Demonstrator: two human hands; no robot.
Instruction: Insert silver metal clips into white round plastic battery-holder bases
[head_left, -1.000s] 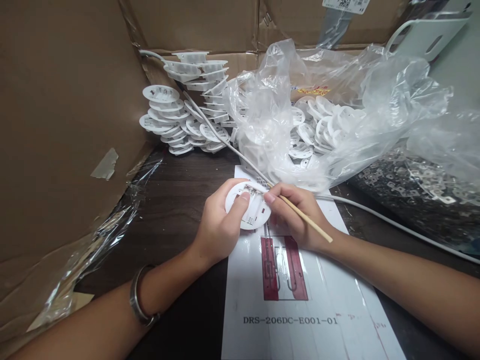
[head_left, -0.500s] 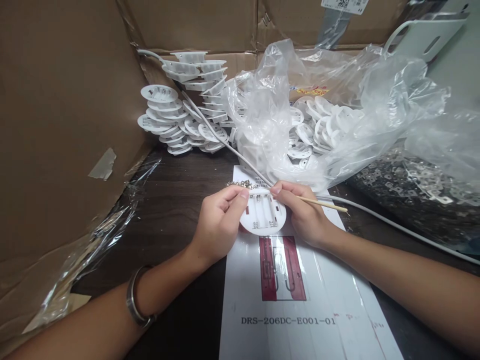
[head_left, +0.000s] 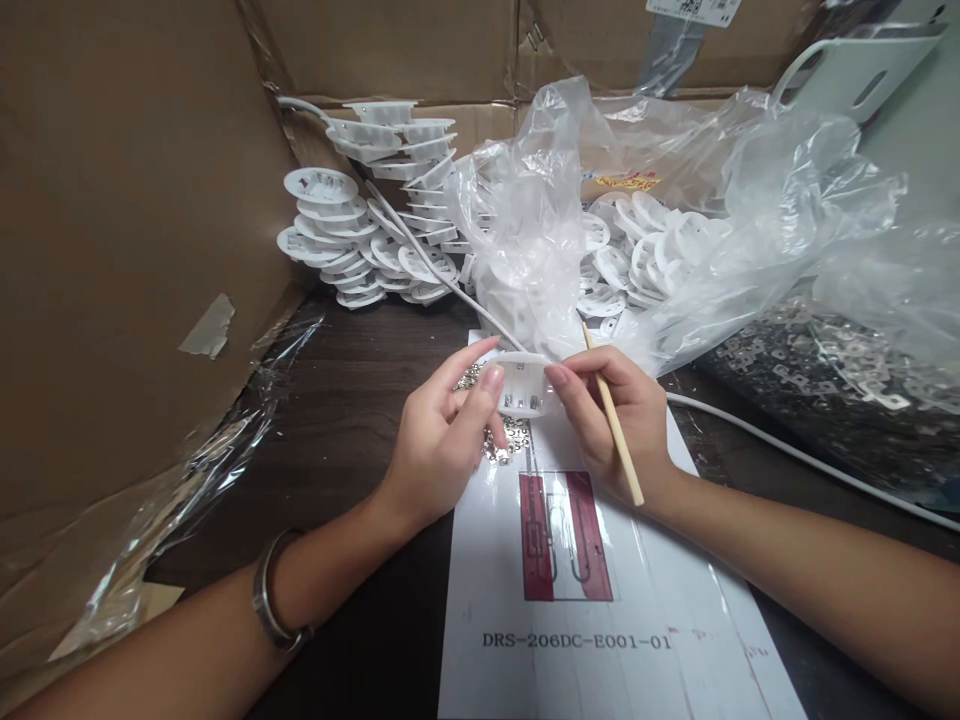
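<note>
Between my two hands a round white plastic battery holder (head_left: 523,388) is tilted, with small metal contacts in it. My left hand (head_left: 446,430) grips its left edge with the thumb in front. My right hand (head_left: 619,420) pinches its right edge between thumb and fingers and also keeps a thin wooden stick (head_left: 616,430), which slants across the fingers. Just below and left of the holder, a heap of small shiny metal contacts (head_left: 506,441) lies on a printed sheet (head_left: 555,665).
Stacks of white holders (head_left: 322,215) stand at the back left. A clear plastic bag (head_left: 525,215) holds more of them behind my hands. To the right lies a bag of metal pieces (head_left: 817,370). A grey cable (head_left: 787,440) crosses the table; cardboard (head_left: 135,250) walls the left.
The holder has tipped so its face looks flatter, uncovering the metal contacts beneath. The stick has swung from nearly level to steep in my right hand. Both hands remain at the holder.
</note>
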